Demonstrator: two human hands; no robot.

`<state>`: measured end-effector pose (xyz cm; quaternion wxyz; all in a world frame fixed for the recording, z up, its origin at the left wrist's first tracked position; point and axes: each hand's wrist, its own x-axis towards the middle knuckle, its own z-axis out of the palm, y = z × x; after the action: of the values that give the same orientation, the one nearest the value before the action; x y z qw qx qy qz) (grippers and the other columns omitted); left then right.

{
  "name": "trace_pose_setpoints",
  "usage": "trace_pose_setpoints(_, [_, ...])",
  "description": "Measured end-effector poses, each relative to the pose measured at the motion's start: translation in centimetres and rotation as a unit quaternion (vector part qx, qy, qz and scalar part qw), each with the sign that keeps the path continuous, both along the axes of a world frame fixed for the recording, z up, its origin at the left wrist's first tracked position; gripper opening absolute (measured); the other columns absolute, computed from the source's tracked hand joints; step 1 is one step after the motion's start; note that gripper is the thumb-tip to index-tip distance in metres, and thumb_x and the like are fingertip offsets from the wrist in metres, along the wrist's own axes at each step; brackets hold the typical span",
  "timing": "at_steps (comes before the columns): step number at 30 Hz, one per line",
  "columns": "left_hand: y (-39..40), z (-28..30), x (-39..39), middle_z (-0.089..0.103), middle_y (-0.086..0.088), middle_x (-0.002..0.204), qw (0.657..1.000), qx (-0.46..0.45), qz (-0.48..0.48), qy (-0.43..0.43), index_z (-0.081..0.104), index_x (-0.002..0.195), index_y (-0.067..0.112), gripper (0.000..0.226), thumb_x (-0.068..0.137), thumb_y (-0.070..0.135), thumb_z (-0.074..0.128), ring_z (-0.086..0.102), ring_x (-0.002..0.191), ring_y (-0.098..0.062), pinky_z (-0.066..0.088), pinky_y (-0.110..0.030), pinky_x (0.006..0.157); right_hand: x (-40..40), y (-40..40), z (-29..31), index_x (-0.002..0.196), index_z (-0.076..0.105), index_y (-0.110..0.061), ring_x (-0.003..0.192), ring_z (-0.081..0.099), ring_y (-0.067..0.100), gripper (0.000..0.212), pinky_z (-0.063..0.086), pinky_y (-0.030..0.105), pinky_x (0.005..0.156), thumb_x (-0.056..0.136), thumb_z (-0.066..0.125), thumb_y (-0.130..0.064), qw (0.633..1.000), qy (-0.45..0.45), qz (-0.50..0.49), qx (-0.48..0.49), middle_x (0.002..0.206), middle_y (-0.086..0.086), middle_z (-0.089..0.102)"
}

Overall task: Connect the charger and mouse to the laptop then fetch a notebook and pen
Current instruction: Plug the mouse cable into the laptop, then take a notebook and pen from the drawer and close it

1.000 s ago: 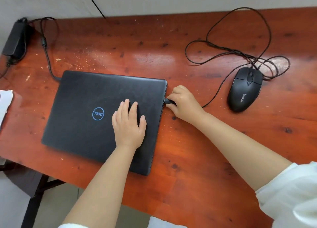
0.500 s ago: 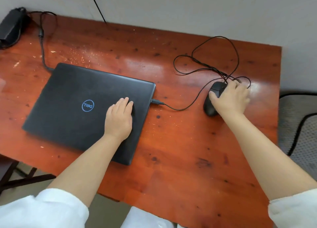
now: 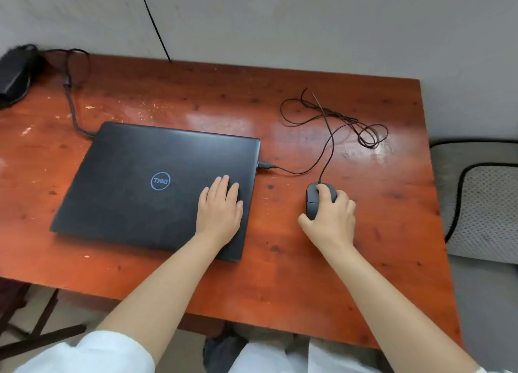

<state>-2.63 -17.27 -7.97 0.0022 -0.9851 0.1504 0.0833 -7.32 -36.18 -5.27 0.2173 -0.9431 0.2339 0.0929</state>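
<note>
Right hand cups mouse (left hand flat on laptop).

The reddish wooden surface under my arms is scuffed and speckled with pale flecks toward its far left. My left hand lies flat on the closed black laptop resting on it. Just right of that hand, my right hand covers the mouse, whose cable loops beyond my fingers. Far to the left of both hands sits the charger brick, its cord running to the laptop's back corner.
</note>
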Motion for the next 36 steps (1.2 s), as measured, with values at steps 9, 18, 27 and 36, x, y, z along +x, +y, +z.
trace_pose_setpoints(9, [10.3,1.3,-2.7,0.066,-0.023,0.12,0.994,-0.039,-0.103,0.014,0.069,0.108,0.0,0.043,0.087,0.024,0.041,0.062,0.115,-0.036,0.053,-0.045,0.089,-0.5,8.2,-1.4,0.138,0.036,-0.02,0.126,0.033,0.041,0.059,0.034,0.045,0.103,0.085,0.059,-0.032,0.995,0.012,-0.101,-0.022,0.142,0.023,0.034])
trace_pose_setpoints(18, [20.0,1.1,-7.1,0.074,-0.018,0.105,0.992,-0.014,-0.12,0.039,0.074,0.093,0.003,0.032,0.072,0.021,0.059,0.071,0.097,-0.034,0.058,-0.044,0.074,-7.8,21.6,-1.2,0.101,0.07,-0.003,0.104,0.063,0.043,0.035,0.05,0.052,0.086,0.072,0.052,-0.015,0.981,-0.182,-0.013,-0.059,0.109,0.024,0.069])
trace_pose_setpoints(27, [32.1,-2.6,-18.6,0.075,-0.022,0.097,0.994,0.009,-0.106,0.036,0.074,0.091,-0.001,0.047,0.049,0.012,0.092,0.073,0.089,-0.036,0.059,-0.046,0.067,-18.0,32.3,-6.0,0.094,0.071,0.006,0.102,0.064,0.041,0.024,0.052,0.051,0.085,0.073,0.06,0.001,0.98,-0.199,0.014,0.015,0.104,0.026,0.071])
trace_pose_setpoints(36, [38.3,-8.2,-23.6,0.032,-0.015,0.152,0.995,0.034,-0.062,0.07,0.04,0.139,0.004,0.049,0.097,0.026,0.047,0.027,0.143,-0.026,0.027,-0.042,0.114,-24.8,37.2,-13.1,0.068,0.068,0.007,0.068,0.068,0.04,0.014,0.056,0.043,0.056,0.06,0.059,-0.001,0.998,-0.055,0.02,-0.022,0.071,0.021,0.072])
